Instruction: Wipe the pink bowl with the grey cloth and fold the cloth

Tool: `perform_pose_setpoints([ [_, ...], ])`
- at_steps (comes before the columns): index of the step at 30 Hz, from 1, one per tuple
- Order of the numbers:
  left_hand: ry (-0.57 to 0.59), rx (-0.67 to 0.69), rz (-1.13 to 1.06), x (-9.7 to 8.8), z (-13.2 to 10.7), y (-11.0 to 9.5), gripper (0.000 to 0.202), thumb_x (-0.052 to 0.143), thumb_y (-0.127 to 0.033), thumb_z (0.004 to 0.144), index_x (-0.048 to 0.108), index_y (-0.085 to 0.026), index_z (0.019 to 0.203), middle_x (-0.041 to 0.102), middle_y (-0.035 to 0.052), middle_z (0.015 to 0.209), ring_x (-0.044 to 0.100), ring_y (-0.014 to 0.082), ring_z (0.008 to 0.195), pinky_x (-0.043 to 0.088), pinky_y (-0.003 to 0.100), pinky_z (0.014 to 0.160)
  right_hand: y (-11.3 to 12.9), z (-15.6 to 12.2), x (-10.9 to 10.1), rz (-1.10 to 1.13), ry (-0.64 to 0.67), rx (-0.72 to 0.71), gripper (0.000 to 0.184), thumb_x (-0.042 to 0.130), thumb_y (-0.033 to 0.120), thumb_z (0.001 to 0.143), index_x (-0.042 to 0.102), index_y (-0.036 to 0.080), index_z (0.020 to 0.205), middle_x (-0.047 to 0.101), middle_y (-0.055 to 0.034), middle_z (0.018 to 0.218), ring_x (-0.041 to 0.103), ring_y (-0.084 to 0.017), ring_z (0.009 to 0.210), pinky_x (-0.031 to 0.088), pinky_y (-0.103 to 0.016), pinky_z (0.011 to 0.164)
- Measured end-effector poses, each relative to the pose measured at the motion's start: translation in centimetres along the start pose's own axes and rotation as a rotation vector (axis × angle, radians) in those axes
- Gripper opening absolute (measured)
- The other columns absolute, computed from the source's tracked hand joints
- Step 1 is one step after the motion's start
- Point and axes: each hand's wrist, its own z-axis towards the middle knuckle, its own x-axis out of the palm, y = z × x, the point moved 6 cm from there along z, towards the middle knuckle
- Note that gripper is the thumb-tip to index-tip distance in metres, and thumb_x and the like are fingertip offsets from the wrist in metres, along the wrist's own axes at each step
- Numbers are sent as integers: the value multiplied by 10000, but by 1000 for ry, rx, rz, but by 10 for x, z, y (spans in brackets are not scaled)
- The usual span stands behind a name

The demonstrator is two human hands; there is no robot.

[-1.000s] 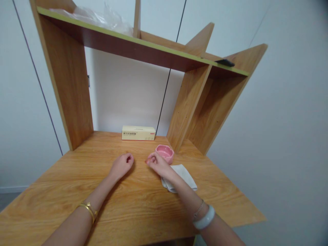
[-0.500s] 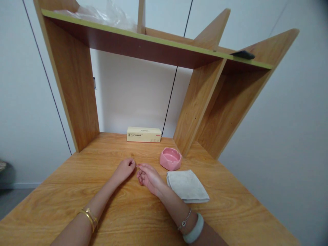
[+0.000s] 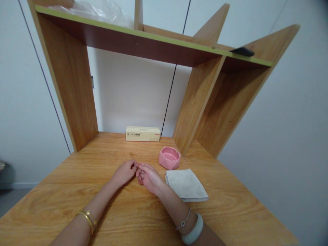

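Observation:
My left hand [image 3: 126,171] and my right hand [image 3: 149,177] meet fingertip to fingertip over the middle of the wooden desk [image 3: 133,215]. Both are closed in a pinch. Whatever sits between the fingertips is tiny and pale, too small to name. To the right of my right hand lies a folded grey cloth [image 3: 186,185], partly behind my forearm. Just beyond the cloth stands a pink faceted ashtray [image 3: 169,158], with nothing visible inside it.
A long cream box [image 3: 142,134] with printed lettering stands at the back of the desk. Wooden shelf uprights [image 3: 198,106] rise behind the ashtray. Overhead, a shelf [image 3: 153,36] carries clear plastic wrapping [image 3: 99,13] and a flat dark object [image 3: 243,51].
My left hand has turned slightly and its fingers have come closer to my right fingertips. The whole view has shifted a little; the desk items stay in place.

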Motion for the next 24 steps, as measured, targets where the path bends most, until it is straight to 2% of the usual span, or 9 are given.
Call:
perform_pose_setpoints([
  [24, 60, 6, 103, 1, -4, -5, 179, 381, -156, 776, 534, -176, 684, 626, 20, 684, 560, 138, 664, 348, 212, 579, 3, -3, 2, 8, -4, 4, 166, 592, 286, 691, 520, 163, 777, 529, 45, 478, 392, -62, 361, 185, -196, 410],
])
